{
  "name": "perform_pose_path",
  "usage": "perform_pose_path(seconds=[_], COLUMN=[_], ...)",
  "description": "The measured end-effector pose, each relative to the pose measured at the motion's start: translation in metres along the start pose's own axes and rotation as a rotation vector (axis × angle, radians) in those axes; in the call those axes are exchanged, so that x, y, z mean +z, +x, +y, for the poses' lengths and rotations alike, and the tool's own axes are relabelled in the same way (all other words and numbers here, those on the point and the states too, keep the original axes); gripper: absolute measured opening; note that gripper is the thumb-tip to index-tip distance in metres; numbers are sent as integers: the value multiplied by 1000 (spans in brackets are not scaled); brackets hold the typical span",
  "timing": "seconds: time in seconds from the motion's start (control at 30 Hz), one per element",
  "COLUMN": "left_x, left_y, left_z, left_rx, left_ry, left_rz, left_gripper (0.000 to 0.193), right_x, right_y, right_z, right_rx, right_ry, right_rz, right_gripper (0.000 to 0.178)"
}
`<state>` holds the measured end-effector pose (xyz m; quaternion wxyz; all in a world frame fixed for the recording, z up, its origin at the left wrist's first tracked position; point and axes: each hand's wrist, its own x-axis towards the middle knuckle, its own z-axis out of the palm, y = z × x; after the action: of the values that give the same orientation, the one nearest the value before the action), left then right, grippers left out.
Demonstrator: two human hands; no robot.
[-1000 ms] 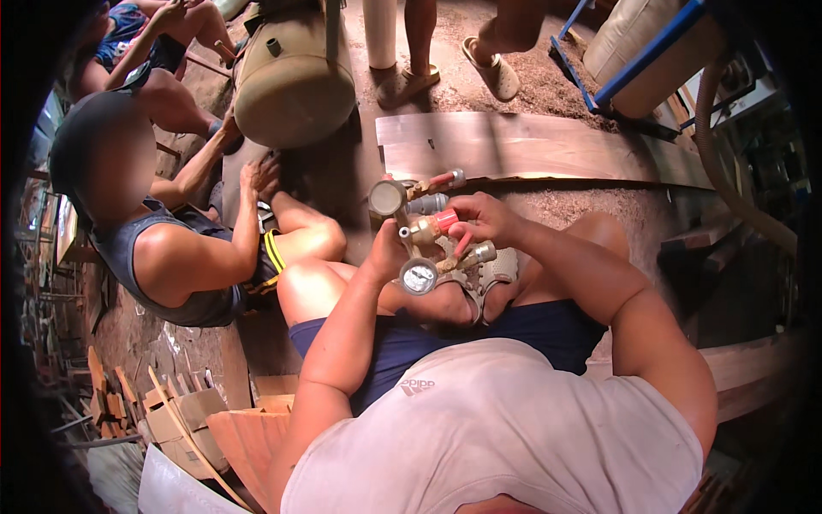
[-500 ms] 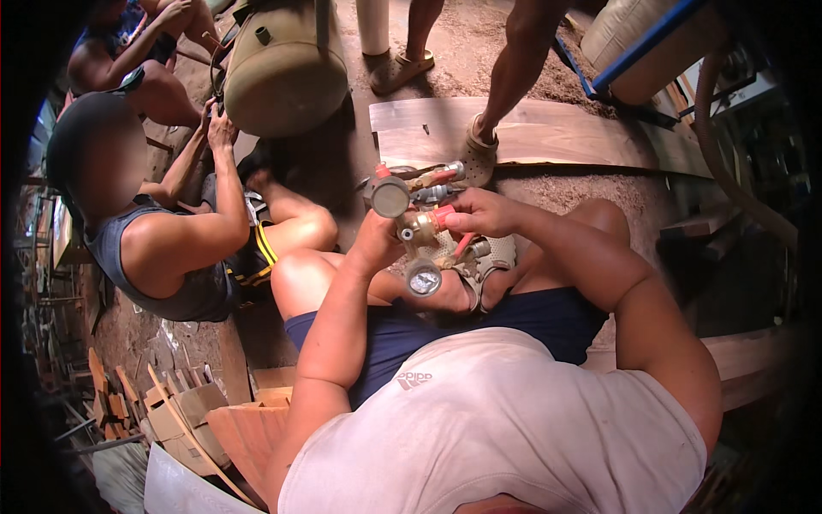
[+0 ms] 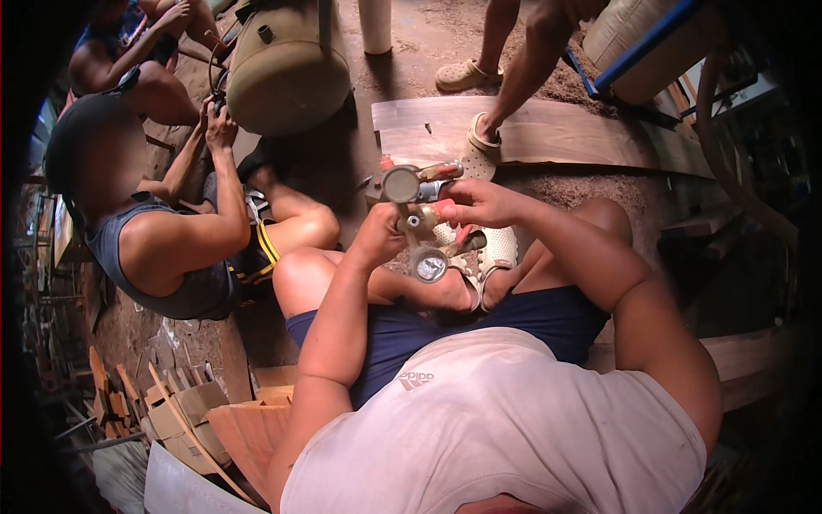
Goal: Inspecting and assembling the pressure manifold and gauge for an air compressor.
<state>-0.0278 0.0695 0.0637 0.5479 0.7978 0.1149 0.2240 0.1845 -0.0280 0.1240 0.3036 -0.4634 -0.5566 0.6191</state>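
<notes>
Above my lap, a brass air regulator assembly (image 3: 411,221) is held up between both hands. It carries a round pressure gauge (image 3: 429,265) at its near end and a second round gauge (image 3: 401,184) at its far end. My left hand (image 3: 380,237) is closed around the body from the left side. On the right, my right hand (image 3: 484,205) has its fingers closed on a red knob (image 3: 443,209) of the assembly. Red-handled valves and metal fittings stick out behind it, partly hidden by the right fingers.
A seated person (image 3: 163,248) works beside a large tan tank (image 3: 287,81) at left. Another person's legs (image 3: 522,77) stand by a wide wooden plank (image 3: 582,133). Wood scraps (image 3: 184,411) pile up at lower left. A blue metal frame (image 3: 655,47) stands at far right.
The regulator assembly has shifted slightly and turned in my hands, its near gauge now farther right. The standing person's far foot has moved to the right.
</notes>
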Motion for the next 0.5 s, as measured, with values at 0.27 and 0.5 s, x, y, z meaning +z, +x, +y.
perform_pose_path(seconds=[0.27, 0.5], left_x=[0, 8], left_y=[-2, -3], left_z=[2, -4], left_rx=[-46, -114], left_ry=[-50, -44], left_rz=[-16, 30], left_gripper=[28, 28], right_x=[6, 7], right_y=[1, 4], right_z=[7, 23], right_rx=[-3, 308], right_ry=[70, 538], right_rz=[-42, 3], right_gripper=[46, 49])
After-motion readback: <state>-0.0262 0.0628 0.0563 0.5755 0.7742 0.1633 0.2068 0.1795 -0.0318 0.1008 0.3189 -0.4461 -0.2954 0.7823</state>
